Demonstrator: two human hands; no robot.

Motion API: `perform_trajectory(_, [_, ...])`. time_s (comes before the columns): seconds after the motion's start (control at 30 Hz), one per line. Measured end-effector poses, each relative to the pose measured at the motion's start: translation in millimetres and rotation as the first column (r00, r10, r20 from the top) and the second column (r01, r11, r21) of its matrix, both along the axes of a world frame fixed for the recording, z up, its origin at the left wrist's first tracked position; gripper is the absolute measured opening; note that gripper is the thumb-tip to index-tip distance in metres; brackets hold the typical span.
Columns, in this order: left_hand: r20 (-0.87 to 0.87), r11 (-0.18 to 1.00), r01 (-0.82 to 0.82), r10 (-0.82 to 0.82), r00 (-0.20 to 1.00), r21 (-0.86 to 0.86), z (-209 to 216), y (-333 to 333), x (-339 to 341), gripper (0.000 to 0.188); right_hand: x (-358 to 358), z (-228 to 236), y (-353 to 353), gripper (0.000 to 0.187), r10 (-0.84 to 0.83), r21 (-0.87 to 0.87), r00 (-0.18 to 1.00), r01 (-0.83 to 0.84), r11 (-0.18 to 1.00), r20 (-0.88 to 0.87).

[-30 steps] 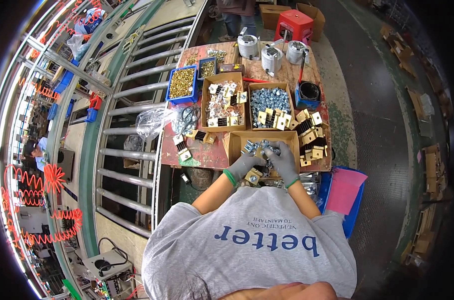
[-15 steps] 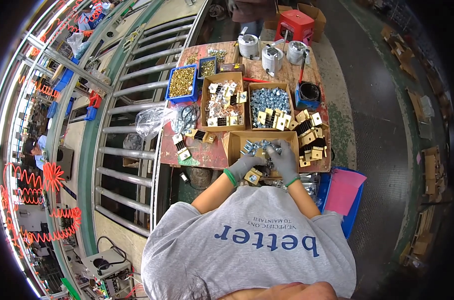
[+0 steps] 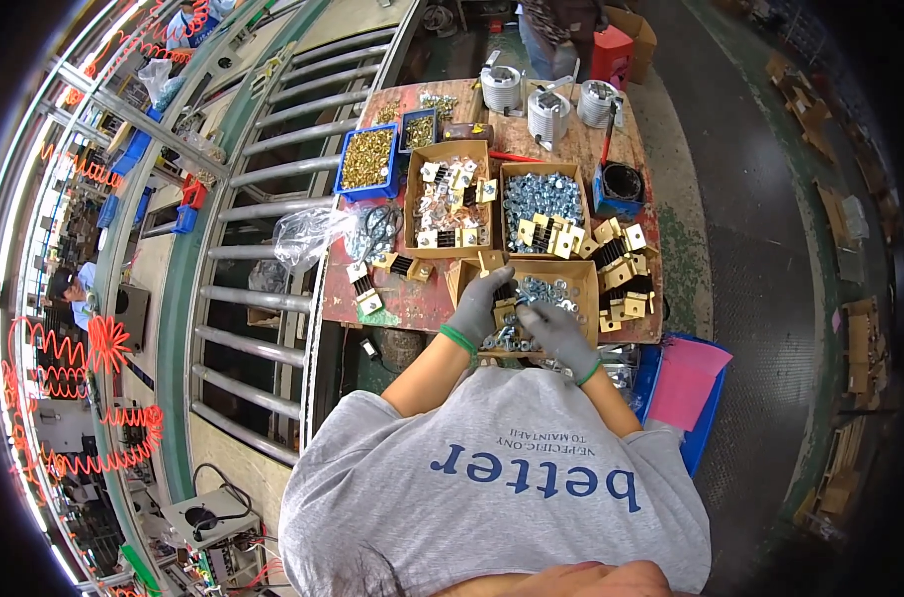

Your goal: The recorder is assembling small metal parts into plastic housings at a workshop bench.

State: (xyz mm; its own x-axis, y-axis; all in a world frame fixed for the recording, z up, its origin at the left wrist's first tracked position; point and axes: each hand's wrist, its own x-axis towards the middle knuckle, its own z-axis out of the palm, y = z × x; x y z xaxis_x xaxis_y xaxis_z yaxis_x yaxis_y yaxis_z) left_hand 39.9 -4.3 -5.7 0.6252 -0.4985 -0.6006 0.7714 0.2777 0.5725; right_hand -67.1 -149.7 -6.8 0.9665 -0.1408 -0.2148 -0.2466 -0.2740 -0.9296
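Worn red surface (image 3: 422, 306), cardboard box (image 3: 588, 289) of loose fasteners (image 3: 546, 291) at near edge; left hand (image 3: 479, 304) gripping brass-and-black block (image 3: 491, 261) above it, right hand (image 3: 561, 336) close by, fingers bent, pinch unclear.

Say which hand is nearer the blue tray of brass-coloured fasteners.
Left. In view, the left hand is below and right of the tray; the right hand is even lower and farther right.

Brackets (image 3: 619, 273) look glossy metal, gloves (image 3: 475, 309) matt cloth, the tabletop (image 3: 518, 136) scuffed wood.
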Motion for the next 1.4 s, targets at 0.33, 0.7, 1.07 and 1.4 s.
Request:
perform_trajectory(0.33, [0.345, 0.995, -0.074, 0.048, 0.937, 0.060, 5.8, -13.2, -9.9, 0.036, 1.2, 2.6, 20.2, 0.032, 0.009, -0.158, 0.924, 0.056, 0.986, 0.382])
perform_trajectory(0.7, [0.408, 0.994, -0.061, 0.017, 0.913, 0.094, -2.9, -12.3, -11.5, 0.043, -3.4, 13.7, 14.2, 0.031, 0.115, -0.371, 0.921, 0.034, 0.928, 0.372])
perform_trajectory(1.07, [0.417, 0.991, -0.057, 0.003, 0.909, 0.118, -5.1, -11.7, -11.6, 0.060, -0.3, 7.5, 11.4, 0.034, 0.111, -0.332, 0.854, 0.075, 0.940, 0.508])
perform_trajectory(1.4, [0.469, 0.987, -0.081, 0.006, 0.883, 0.140, -10.6, -13.1, -9.7, 0.058, 0.7, 12.4, 11.7, 0.031, 0.079, -0.326, 0.851, 0.112, 0.939, 0.520])
